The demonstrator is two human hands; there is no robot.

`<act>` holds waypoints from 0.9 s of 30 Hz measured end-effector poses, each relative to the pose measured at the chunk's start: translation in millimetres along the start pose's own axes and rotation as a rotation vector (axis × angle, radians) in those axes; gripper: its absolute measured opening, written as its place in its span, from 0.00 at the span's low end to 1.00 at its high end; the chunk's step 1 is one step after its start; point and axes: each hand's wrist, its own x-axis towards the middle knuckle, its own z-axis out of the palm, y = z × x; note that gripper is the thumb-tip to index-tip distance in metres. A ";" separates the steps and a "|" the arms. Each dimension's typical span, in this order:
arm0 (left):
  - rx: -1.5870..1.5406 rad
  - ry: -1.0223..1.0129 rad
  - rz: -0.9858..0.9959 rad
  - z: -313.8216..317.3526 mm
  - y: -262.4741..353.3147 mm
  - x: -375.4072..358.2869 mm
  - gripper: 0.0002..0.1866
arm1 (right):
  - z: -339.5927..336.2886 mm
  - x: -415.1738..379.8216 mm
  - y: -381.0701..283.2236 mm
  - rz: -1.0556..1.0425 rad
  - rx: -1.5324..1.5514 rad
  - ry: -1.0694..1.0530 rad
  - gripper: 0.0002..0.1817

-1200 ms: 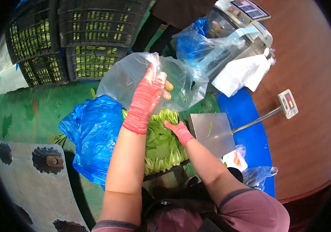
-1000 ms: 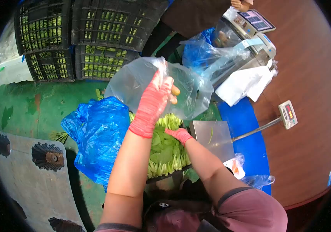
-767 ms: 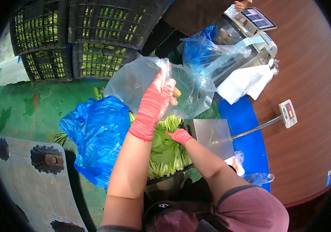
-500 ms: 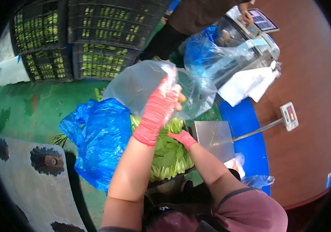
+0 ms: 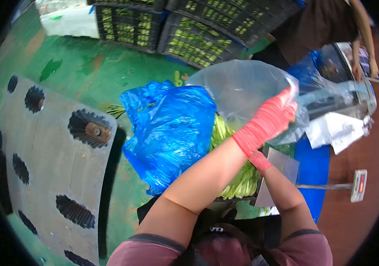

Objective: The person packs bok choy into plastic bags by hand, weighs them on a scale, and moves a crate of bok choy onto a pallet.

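Observation:
My left hand [image 5: 272, 119], in a red glove, is raised and closed on the rim of a large clear plastic bag [image 5: 242, 82], which billows out to the left of it. My right hand [image 5: 260, 162], also in red, is low at the right edge of a heap of leafy green vegetables [image 5: 241, 184]. My left hand and wrist cover its fingers, so their grip is hidden. The greens fill a dark crate [image 5: 256, 193] in front of me, and a crumpled blue plastic bag [image 5: 171, 128] lies over their left side.
Black crates [image 5: 202, 42] of greens are stacked at the back. A grey panel with jagged holes [image 5: 52, 155] stands left. On the right are a metal scale plate [image 5: 282, 170] and its display [image 5: 359, 185]. A co-worker's hands [image 5: 366, 71] are at another scale [image 5: 362, 95].
My view has swung left, so the scene sits further right and more of the grey panel shows. My left hand still holds the clear bag; my right hand's fingers have become hidden.

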 end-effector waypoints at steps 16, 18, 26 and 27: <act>-0.094 -0.052 0.042 -7.5 19.9 -8.8 0.27 | -2.2 -8.7 12.1 0.040 0.653 -0.049 0.28; 0.023 -0.026 0.056 -7.4 24.6 -9.2 0.26 | -3.9 33.5 52.3 0.037 0.133 0.035 0.38; -0.002 0.016 0.068 -5.3 39.5 -14.9 0.26 | -9.9 -37.6 -1.8 -0.133 0.596 -0.225 0.44; -0.008 0.012 0.074 -5.2 39.3 -14.8 0.26 | -12.4 -42.8 -6.1 -0.133 0.592 -0.217 0.44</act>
